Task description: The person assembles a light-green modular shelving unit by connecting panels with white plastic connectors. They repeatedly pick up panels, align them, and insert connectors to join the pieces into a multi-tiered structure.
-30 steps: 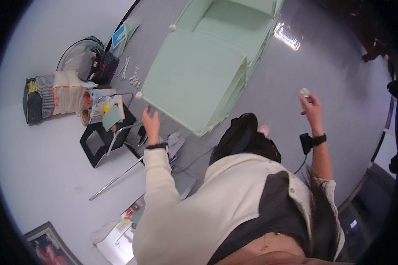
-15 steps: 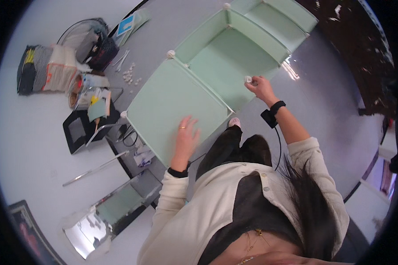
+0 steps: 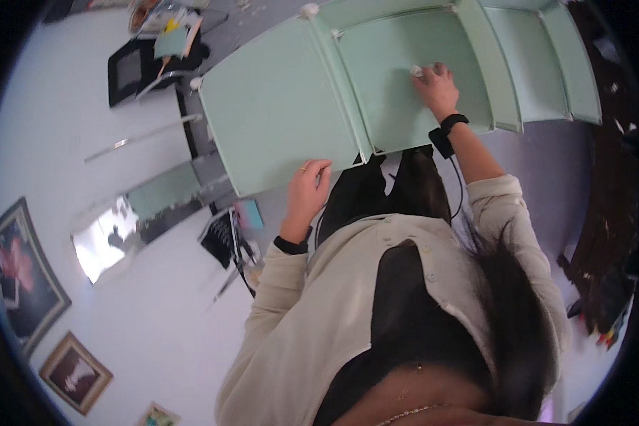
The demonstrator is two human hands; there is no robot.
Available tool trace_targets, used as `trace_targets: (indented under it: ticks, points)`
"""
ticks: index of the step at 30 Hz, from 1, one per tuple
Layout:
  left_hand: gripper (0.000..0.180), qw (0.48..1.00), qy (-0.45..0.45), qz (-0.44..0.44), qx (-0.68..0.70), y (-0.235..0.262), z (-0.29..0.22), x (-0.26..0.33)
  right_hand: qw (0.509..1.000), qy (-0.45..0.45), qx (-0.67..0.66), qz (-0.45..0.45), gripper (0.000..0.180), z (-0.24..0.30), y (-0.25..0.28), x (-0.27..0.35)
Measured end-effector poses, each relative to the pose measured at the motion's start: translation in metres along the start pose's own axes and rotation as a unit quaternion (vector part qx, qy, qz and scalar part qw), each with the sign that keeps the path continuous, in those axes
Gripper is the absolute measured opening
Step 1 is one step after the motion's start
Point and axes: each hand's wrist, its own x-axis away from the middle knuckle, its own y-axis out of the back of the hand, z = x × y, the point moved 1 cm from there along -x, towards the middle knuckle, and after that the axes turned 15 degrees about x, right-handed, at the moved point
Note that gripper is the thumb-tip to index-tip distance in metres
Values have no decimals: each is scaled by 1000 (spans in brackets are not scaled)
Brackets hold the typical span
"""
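Observation:
My right hand (image 3: 437,91) is closed on a small white plastic connector (image 3: 416,71), pinched at the fingertips. It is over the middle compartment (image 3: 387,57) of a pale green panel unit. My left hand (image 3: 309,188), wearing a ring, is at the near edge of the unit's left panel (image 3: 277,106). Its fingers are loosely bent and nothing shows in them. White round connectors (image 3: 309,10) sit at the panel corners, another connector (image 3: 195,84) being at the far left corner. A black wrist device (image 3: 441,142) with a cable is on my right wrist.
Further compartments (image 3: 529,64) extend to the right. To the left are a black frame-like object (image 3: 128,71), a metal rod (image 3: 131,142) and a mirror (image 3: 106,241). Framed pictures (image 3: 28,270) hang at lower left. A dark brown surface (image 3: 596,213) curves along the right.
The view has shifted, so the unit appears higher. My left hand has moved from over the left panel to its near edge. My right hand still holds the connector, now farther inside the compartment.

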Motion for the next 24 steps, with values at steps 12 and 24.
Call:
trace_targets:
  ticks: [12, 24]
  points:
    - [35, 894, 130, -96, 418, -64, -57, 47, 917, 328, -222, -55, 41, 18, 118, 63]
    - [31, 907, 101, -64, 404, 67, 64, 96, 748, 331, -451, 358, 36, 215, 116, 214]
